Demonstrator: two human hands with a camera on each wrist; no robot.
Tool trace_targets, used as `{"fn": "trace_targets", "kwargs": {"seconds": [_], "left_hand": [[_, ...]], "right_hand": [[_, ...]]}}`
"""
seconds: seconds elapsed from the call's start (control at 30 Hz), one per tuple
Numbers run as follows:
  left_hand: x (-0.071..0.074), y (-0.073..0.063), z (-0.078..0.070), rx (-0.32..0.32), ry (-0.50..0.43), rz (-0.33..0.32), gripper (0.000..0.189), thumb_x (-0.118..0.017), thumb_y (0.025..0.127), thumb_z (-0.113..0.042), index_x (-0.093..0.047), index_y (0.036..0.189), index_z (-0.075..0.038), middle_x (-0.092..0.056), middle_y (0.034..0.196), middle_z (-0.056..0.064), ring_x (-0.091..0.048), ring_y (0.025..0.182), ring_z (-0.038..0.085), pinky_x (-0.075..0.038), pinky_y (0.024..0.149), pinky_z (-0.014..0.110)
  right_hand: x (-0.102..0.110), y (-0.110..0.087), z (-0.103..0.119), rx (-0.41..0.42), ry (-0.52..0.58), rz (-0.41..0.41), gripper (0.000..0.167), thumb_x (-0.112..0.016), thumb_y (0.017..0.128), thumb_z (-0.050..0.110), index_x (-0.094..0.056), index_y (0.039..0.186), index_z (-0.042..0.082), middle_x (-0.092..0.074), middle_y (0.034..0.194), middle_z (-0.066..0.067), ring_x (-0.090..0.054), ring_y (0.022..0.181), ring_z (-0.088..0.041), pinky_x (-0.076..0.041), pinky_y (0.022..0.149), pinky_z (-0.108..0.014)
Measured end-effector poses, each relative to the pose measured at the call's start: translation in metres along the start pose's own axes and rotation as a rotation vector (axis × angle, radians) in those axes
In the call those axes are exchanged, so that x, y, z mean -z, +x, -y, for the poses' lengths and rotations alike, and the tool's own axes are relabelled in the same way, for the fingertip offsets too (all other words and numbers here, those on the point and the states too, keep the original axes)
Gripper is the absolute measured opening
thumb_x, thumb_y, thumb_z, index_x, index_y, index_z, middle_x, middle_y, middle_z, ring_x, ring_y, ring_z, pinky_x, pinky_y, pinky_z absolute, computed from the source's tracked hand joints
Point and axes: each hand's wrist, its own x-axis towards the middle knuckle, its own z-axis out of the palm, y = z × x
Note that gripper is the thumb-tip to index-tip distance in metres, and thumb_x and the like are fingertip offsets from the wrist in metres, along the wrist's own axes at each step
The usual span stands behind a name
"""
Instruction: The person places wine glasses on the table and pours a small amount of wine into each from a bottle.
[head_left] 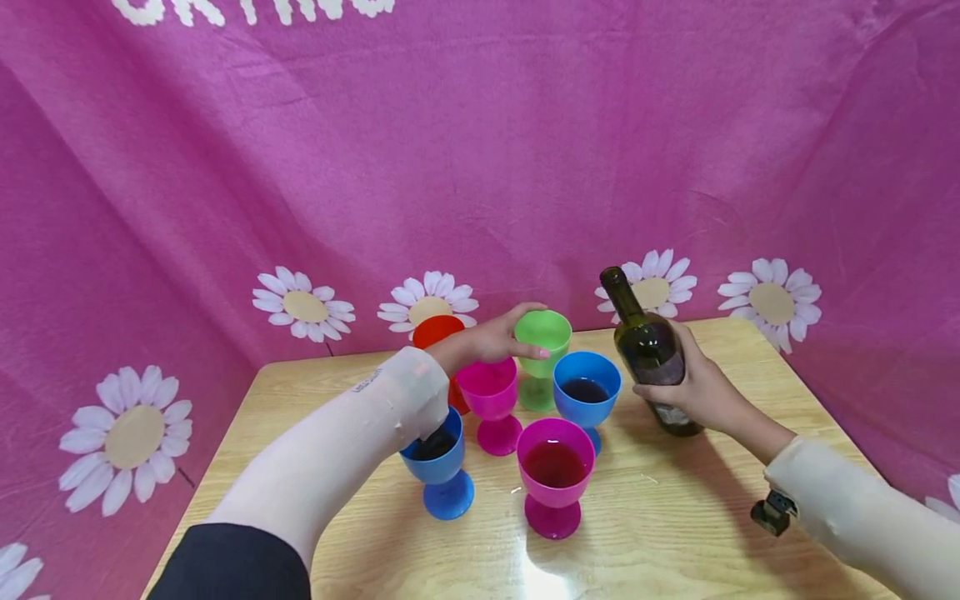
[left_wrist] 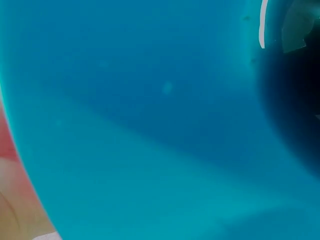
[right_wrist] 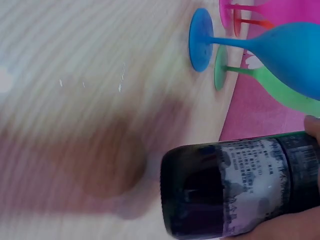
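Observation:
My left hand (head_left: 495, 337) reaches over the goblets and grips the bowl of a green plastic goblet (head_left: 546, 329) at the back, thumb on its near side. On the right, my right hand (head_left: 701, 383) holds a dark green wine bottle (head_left: 648, 346) by its labelled body, neck tilted left. A blue goblet (head_left: 587, 408) with dark liquid stands between the bottle and a pink goblet (head_left: 489, 393). Dark liquid also lies in the left blue goblet (head_left: 448, 497), beneath my left wrist; its inner wall (left_wrist: 125, 125) fills the left wrist view. What the green goblet holds is hidden.
A front pink goblet (head_left: 553, 492) holds red liquid. Behind my left wrist, a red goblet (head_left: 437, 329) is partly covered. All stand close together on a wooden table (head_left: 637, 542). A pink cloth with daisies (head_left: 480, 167) hangs directly behind the table.

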Motion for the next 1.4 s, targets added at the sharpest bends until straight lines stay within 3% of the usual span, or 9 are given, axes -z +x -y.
{"fn": "trace_targets", "kwargs": {"seconds": [0.23,0.4,0.6,0.77,0.97,1.17,1.4], "left_hand": [[0.0,-0.001,-0.001,0.009,0.004,0.0,0.079,-0.072,0.096,-0.024,-0.026,0.16,-0.017,-0.05,0.143,0.013,-0.048,0.134,0.031,-0.049,0.108,0.045],[0.0,-0.001,-0.001,0.015,0.01,0.004,0.08,-0.072,0.097,-0.025,-0.025,0.16,-0.018,-0.049,0.143,0.014,-0.047,0.135,0.032,-0.049,0.108,0.046],[0.0,0.0,0.0,0.022,0.012,0.007,0.079,-0.072,0.097,-0.025,-0.025,0.16,-0.019,-0.049,0.143,0.014,-0.047,0.135,0.032,-0.047,0.11,0.047],[0.001,0.0,-0.001,0.02,-0.003,0.013,0.08,-0.072,0.097,-0.024,-0.024,0.161,-0.018,-0.048,0.145,0.015,-0.046,0.137,0.033,-0.047,0.11,0.047],[0.001,-0.001,-0.001,0.021,-0.005,0.02,0.082,-0.071,0.097,-0.024,-0.022,0.162,-0.018,-0.045,0.15,0.017,-0.043,0.14,0.035,-0.044,0.113,0.05],[0.0,-0.001,-0.002,0.032,0.007,0.014,0.082,-0.071,0.097,-0.026,-0.022,0.162,-0.019,-0.044,0.15,0.015,-0.042,0.141,0.034,-0.044,0.113,0.05],[0.0,-0.002,-0.003,0.027,0.006,0.014,0.083,-0.071,0.097,-0.026,-0.021,0.163,-0.018,-0.045,0.151,0.016,-0.042,0.141,0.035,-0.043,0.114,0.051]], "right_hand": [[0.011,0.006,0.003,0.064,-0.085,0.048,0.106,-0.091,0.079,0.012,-0.024,0.161,0.017,-0.052,0.144,-0.028,-0.06,0.117,-0.05,-0.045,0.094,-0.068],[0.016,0.008,0.005,0.125,-0.169,0.068,0.103,-0.093,0.075,0.014,-0.029,0.156,0.011,-0.059,0.13,-0.032,-0.064,0.106,-0.049,-0.051,0.085,-0.065],[0.02,0.011,0.005,0.145,-0.249,0.12,0.1,-0.094,0.073,0.013,-0.032,0.151,0.009,-0.062,0.12,-0.031,-0.063,0.103,-0.044,-0.051,0.084,-0.061],[0.024,0.013,0.007,0.116,-0.275,0.171,0.099,-0.094,0.073,0.012,-0.032,0.151,0.01,-0.061,0.119,-0.03,-0.062,0.104,-0.043,-0.051,0.086,-0.061],[0.026,0.015,0.013,0.028,-0.394,0.218,0.101,-0.094,0.074,0.019,-0.031,0.153,0.019,-0.062,0.115,-0.027,-0.063,0.1,-0.04,-0.054,0.07,-0.052],[0.029,0.016,0.019,-0.028,-0.472,0.238,0.103,-0.094,0.074,0.026,-0.029,0.154,0.021,-0.061,0.11,-0.027,-0.062,0.095,-0.04,-0.047,0.061,-0.047],[0.034,0.02,0.027,-0.036,-0.537,0.229,0.102,-0.094,0.071,0.025,-0.032,0.153,0.024,-0.062,0.107,-0.027,-0.064,0.089,-0.041,-0.042,0.058,-0.047]]}}
